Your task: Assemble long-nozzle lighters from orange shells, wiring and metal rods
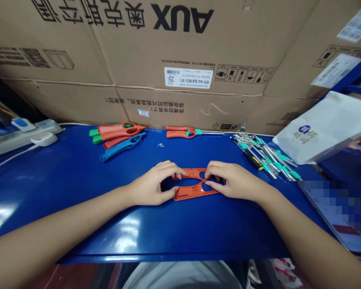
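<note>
Two orange lighter casing halves (pixel 194 192) lie side by side near the table's middle, inner faces up, each with an oval finger hole. My left hand (pixel 152 184) grips their left ends, thumb on the nearer half and fingers on the farther one. At the right ends, my right hand (pixel 233 180) bends its fingers over the finger holes, its thumb on the nearer half and its fingertips on the farther half. The right hand partly covers the holes. Farther back lies an orange lighter (pixel 182 133) with a thin metal rod and a teal part.
Orange, red, green and blue casing pieces (pixel 120 134) are piled at the back left. Several metal rods with teal parts (pixel 269 156) lie at right beside a black-and-yellow screwdriver (pixel 252 159) and a white bag (pixel 321 128). A large cardboard box (pixel 138 52) stands behind; a power strip (pixel 24 138) is at left.
</note>
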`<state>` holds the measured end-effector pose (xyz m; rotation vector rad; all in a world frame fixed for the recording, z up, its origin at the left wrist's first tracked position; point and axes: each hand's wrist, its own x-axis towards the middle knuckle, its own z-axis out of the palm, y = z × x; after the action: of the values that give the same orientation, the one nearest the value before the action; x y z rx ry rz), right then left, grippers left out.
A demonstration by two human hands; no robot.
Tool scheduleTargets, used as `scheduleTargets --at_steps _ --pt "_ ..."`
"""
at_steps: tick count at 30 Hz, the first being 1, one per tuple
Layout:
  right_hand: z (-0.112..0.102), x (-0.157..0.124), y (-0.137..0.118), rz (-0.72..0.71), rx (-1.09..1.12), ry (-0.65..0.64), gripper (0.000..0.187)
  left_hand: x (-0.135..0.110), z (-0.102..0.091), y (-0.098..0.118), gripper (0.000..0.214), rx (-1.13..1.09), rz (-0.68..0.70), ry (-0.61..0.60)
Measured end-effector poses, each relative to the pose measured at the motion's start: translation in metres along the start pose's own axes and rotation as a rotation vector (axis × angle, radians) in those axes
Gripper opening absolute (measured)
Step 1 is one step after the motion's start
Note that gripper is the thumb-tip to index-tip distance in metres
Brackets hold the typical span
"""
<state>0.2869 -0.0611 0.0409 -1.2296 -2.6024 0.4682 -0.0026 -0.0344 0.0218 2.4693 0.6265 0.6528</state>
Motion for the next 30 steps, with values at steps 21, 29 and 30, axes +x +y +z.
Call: scheduleTargets --at_steps 21,29,30 --pt "-0.0012 -0.0007 -0.0009 -0.020 -0.023 0.000 0.010 0.0030 0.0003 -0.0070 0.019 -0.005 -0.030 0.079" --pt "0.0003 -0.0001 -0.0007 -0.035 -0.033 0.014 0.011 0.0032 -0.0013 -0.0033 0.025 0.009 -0.028 0.046" --pt "0.0004 0.0001 -0.0007 -0.036 -0.033 0.016 0.012 0.0031 -0.0015 -0.0031 0.025 0.011 -0.025 0.042"
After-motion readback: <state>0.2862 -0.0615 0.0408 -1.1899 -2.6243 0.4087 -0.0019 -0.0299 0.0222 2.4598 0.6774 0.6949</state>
